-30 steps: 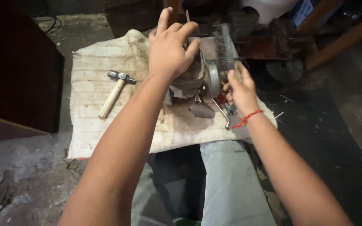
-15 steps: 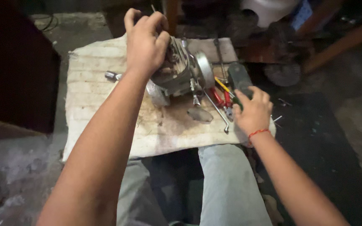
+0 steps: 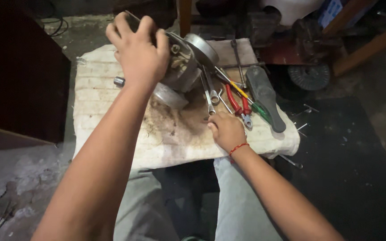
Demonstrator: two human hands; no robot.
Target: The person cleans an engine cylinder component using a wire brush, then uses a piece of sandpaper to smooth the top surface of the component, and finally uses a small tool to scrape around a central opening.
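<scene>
My left hand (image 3: pixel 138 52) grips the top of a grey metal engine part (image 3: pixel 185 67) that rests tilted on a stained white cloth (image 3: pixel 103 111). My right hand (image 3: pixel 227 130) lies on the cloth below the part, fingers curled at the tip of a wrench (image 3: pixel 209 93); whether it holds anything is unclear. Red-handled pliers (image 3: pixel 237 103) and a green-handled screwdriver (image 3: pixel 261 112) lie just right of that hand. A hammer head (image 3: pixel 119 81) peeks out beside my left wrist.
A dark wire brush (image 3: pixel 264 96) and several more wrenches (image 3: pixel 237 56) lie on the cloth's right side. Dark machine parts and a round toothed disc (image 3: pixel 310 76) sit at the back right. A dark cabinet (image 3: pixel 18 76) stands left. My knees are below the cloth.
My left hand stayed on the engine part, tipping it. My right hand left the brush and dropped to the cloth near the wrenches. The brush now lies flat.
</scene>
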